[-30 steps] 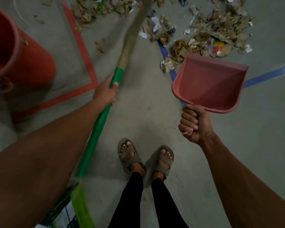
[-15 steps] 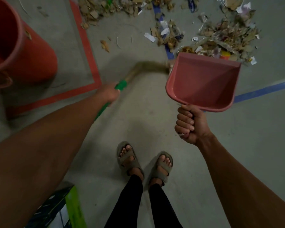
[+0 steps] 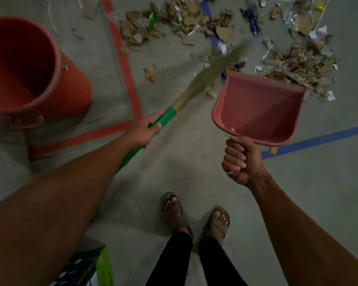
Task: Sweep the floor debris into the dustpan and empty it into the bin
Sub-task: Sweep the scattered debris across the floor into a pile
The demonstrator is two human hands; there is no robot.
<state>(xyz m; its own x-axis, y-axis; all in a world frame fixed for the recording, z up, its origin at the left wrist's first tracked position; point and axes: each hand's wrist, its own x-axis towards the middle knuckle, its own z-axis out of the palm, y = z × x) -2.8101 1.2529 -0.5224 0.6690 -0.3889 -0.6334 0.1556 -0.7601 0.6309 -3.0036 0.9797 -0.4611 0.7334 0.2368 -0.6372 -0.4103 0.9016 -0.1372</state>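
Observation:
My left hand (image 3: 142, 132) grips the green handle of a broom (image 3: 165, 119). Its straw head (image 3: 219, 67) is blurred and points up and right toward the debris. My right hand (image 3: 241, 162) holds the handle of a pink dustpan (image 3: 258, 108), which is empty and raised above the floor with its mouth facing the litter. Cardboard scraps, paper and plastic debris (image 3: 298, 65) lie on the concrete beyond the dustpan, and more debris (image 3: 174, 21) is spread along the top. An orange bin (image 3: 29, 67) stands open at the left.
Red tape (image 3: 124, 65) and blue tape (image 3: 318, 139) lines cross the grey floor. My sandalled feet (image 3: 194, 215) stand at the bottom centre. A green and dark box (image 3: 87, 267) sits at the bottom left by my arm.
The broom head has swung from lying across in front of the dustpan to pointing up and right at the debris. The view has shifted, so more of the bin and litter shows.

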